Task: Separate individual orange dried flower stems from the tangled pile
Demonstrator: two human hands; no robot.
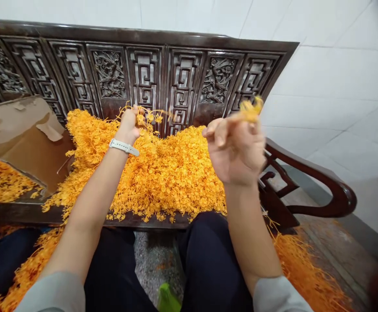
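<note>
My left hand (131, 125), with a pale watch strap (124, 147) at its wrist, is closed on a thin-stemmed sprig of orange artificial flowers (150, 117). The sprig reaches to the right above a big heap of similar orange flower pieces (176, 173). Raised at the right, my right hand (236, 149) is smeared by motion, its fingers bent. A yellow-orange flower piece (251, 109) shows at its fingertips, pinched there. The two hands are well apart, and the heap lies below and between them on a dark wooden bench (163, 222).
Behind the heap stands the bench's carved back (143, 34); its curved armrest (335, 195) is at the right. A torn cardboard piece (46, 151) leans at the left. More orange strands (302, 264) lie on the floor. Part of another person (10, 260) shows at far left.
</note>
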